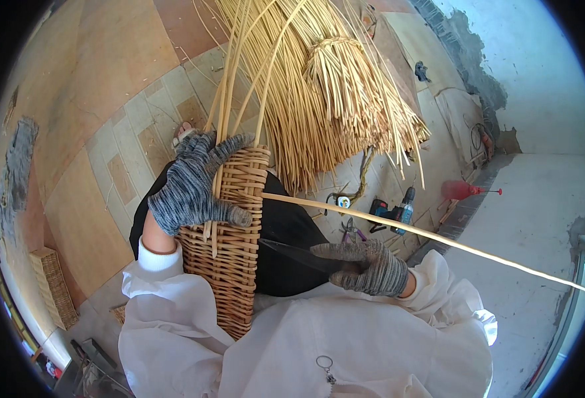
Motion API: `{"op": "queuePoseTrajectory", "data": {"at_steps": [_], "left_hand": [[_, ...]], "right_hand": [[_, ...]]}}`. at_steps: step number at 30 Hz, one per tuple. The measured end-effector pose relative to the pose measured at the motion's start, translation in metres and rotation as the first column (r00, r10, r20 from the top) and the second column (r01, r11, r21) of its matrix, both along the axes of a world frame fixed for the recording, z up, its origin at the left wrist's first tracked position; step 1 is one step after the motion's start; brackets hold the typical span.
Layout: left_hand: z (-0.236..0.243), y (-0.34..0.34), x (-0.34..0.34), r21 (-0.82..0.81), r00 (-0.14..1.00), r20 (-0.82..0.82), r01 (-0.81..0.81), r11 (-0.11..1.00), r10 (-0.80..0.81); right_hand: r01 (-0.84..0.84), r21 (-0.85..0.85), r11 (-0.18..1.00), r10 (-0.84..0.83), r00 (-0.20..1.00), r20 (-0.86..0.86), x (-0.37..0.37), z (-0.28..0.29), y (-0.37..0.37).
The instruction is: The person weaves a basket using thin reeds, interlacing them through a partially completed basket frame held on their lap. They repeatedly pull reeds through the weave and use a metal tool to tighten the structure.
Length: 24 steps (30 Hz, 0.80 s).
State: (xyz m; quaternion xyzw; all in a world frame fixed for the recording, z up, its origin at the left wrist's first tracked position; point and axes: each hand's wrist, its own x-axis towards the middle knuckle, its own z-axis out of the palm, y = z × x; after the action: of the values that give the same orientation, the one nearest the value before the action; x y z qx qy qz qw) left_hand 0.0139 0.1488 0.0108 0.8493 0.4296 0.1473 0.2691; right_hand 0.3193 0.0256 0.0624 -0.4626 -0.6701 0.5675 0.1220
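Observation:
My left hand [193, 186], in a grey knit glove, is closed over the upper part of a tall woven wicker basket piece [229, 278], where several long upright reeds [262, 86] rise from it. My right hand [362, 265], also gloved, is held over my dark-clad lap with fingers apart and nothing discernible held. A long pale reed [425, 233] sticks out sideways from the basket's right edge, above my right hand, running far to the right.
A large bundle of straw-coloured reeds [335, 93] lies ahead on the tiled floor [143, 113]. A cordless drill [405, 215], pliers [352, 230], a tape measure [342, 201] and a red spray bottle [458, 190] lie right of centre. A wicker basket [54, 288] stands left; a white wall [537, 106] bounds the right.

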Motion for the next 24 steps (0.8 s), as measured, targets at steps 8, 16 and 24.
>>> {"op": "queuePoseTrajectory", "data": {"at_steps": [8, 16, 24], "left_hand": [[0.003, 0.001, 0.000, 0.010, 0.999, -0.034, 0.007, 1.000, -0.007], [-0.006, 0.001, -0.002, -0.037, 0.996, -0.080, 0.033, 0.999, -0.035], [-0.007, 0.002, -0.006, 0.005, 0.992, -0.124, 0.031, 1.000, -0.030]], "right_hand": [[0.213, -0.282, 0.935, -0.266, 0.950, -0.166, -0.013, -0.001, -0.012], [0.056, -0.423, 0.904, -0.034, 0.998, 0.058, -0.012, 0.028, 0.038], [-0.126, 0.211, 0.969, 0.154, 0.981, -0.121, -0.018, -0.001, 0.048]]}}
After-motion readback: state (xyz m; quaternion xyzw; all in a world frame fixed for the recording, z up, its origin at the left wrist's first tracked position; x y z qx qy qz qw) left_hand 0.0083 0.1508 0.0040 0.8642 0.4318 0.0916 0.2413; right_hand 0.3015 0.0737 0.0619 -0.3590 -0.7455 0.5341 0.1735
